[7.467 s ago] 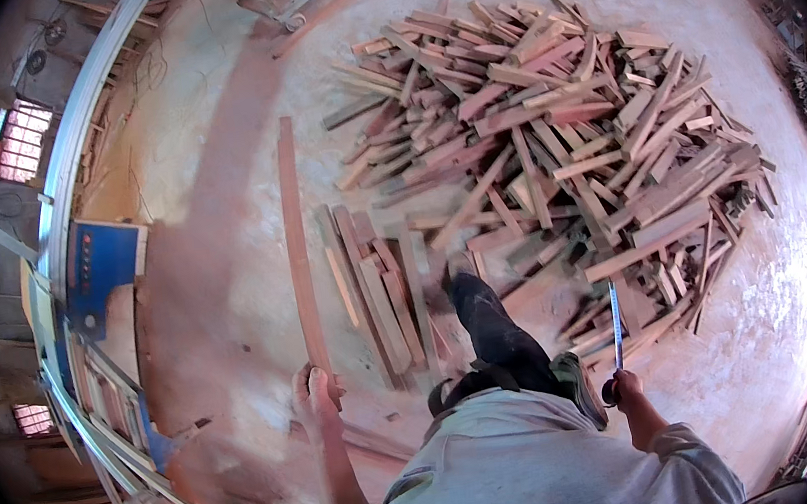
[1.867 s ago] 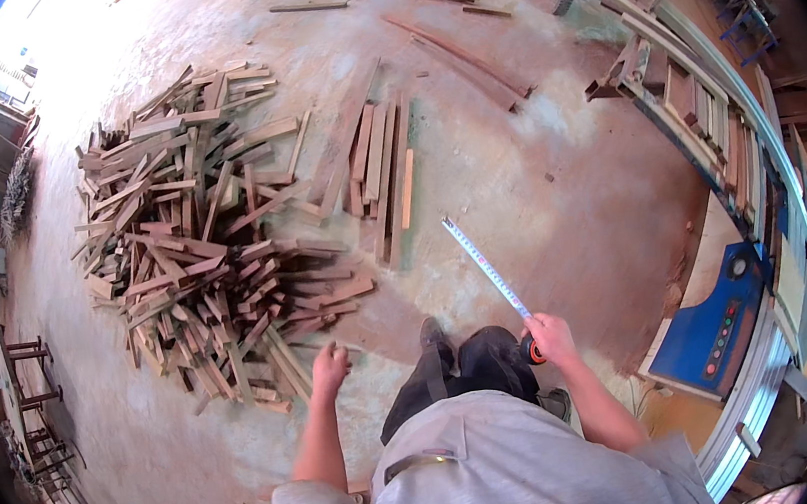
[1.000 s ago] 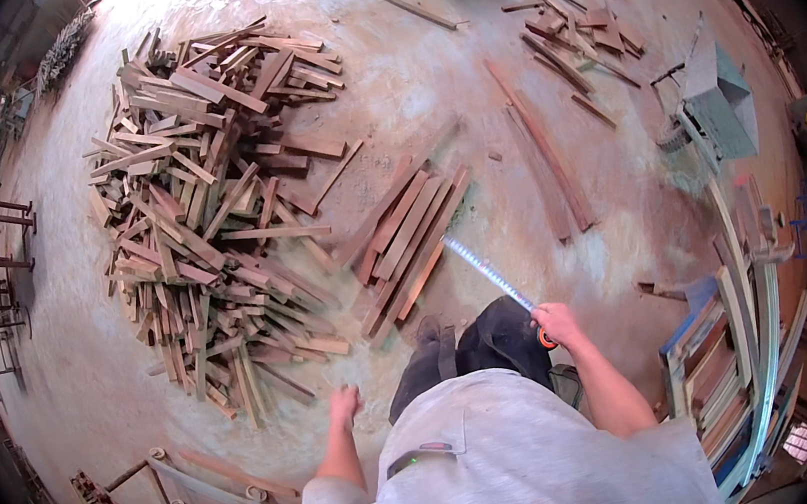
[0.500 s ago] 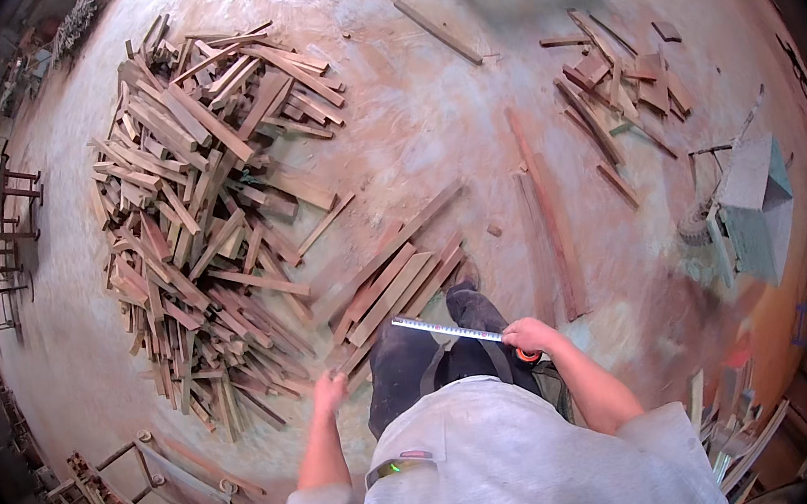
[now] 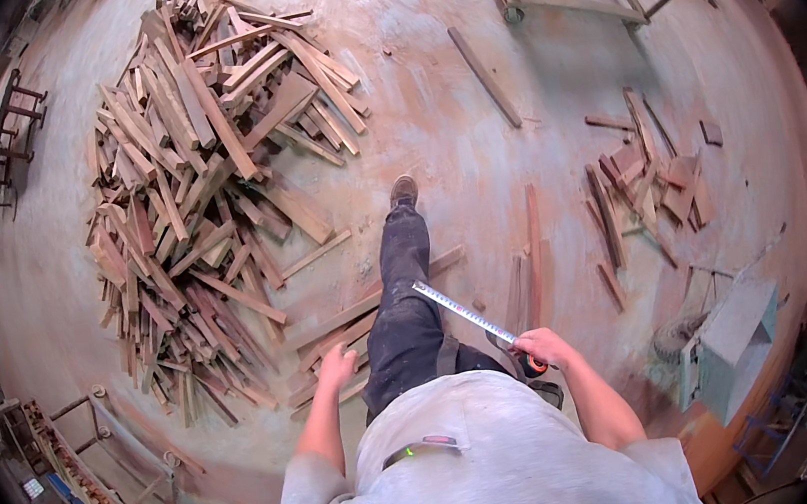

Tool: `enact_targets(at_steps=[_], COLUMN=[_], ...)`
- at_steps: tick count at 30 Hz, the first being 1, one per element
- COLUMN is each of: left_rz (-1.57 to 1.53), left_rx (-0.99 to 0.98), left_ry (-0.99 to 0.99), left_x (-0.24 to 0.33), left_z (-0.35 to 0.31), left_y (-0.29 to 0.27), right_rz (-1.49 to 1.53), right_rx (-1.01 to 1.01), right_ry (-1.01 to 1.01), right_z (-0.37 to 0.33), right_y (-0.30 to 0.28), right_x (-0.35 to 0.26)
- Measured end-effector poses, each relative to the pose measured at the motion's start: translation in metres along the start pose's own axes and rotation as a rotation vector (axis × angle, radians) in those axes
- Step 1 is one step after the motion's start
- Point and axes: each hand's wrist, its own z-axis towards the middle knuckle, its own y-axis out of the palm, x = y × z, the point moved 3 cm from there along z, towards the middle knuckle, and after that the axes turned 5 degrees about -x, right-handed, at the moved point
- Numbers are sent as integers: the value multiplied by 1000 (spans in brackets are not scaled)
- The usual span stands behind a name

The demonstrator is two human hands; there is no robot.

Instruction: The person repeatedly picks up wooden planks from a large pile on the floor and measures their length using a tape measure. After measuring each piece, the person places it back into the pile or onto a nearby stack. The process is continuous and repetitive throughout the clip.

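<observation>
Dusty concrete floor, pale and scuffed. Big heap of rough reddish wood offcuts at left; smaller scatter of boards at right. Right hand clenched around tape measure, stiff metal blade jutting up-left over the dark trouser leg. Left hand loose, empty. Since half a second ago, the heap sits further left.

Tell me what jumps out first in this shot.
The big heap of cut wooden offcuts fills the upper left of the dusty floor. At bottom centre, the right hand grips a tape measure with its blade extended up-left across a raised dark-trousered leg, while the left hand hangs free above a few loose planks.
</observation>
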Motion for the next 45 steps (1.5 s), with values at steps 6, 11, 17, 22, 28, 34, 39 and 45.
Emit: enact_targets(at_steps=[6, 11, 17, 22, 28, 34, 39, 45], left_rz=[249, 436, 523, 306, -294, -1204, -526, -402], left_rx=[-126, -287, -178, -122, -857, -1032, 540, 977], left_ry=[185, 219, 182, 132, 259, -229, -272, -351], left_x=[224, 357, 403, 419, 490, 411, 266, 229], left_z=[142, 185, 196, 229, 236, 459, 700, 821], left_y=[-34, -30, -45, -40, -25, -39, -126, -175], right_rz=[174, 169, -27, -270, -522, -569, -752, -1009], right_rx=[160, 159, 87, -200, -550, -623, -679, -641], right_ry=[1, -61, -214, -268, -445, -584, -876, -1079], right_z=[68, 123, 183, 250, 388, 505, 565, 602], right_y=[-119, -217, -283, -281, -237, -202, -195, -208], right_x=[-92, -235, -429, -540, -609, -621, -634, -676])
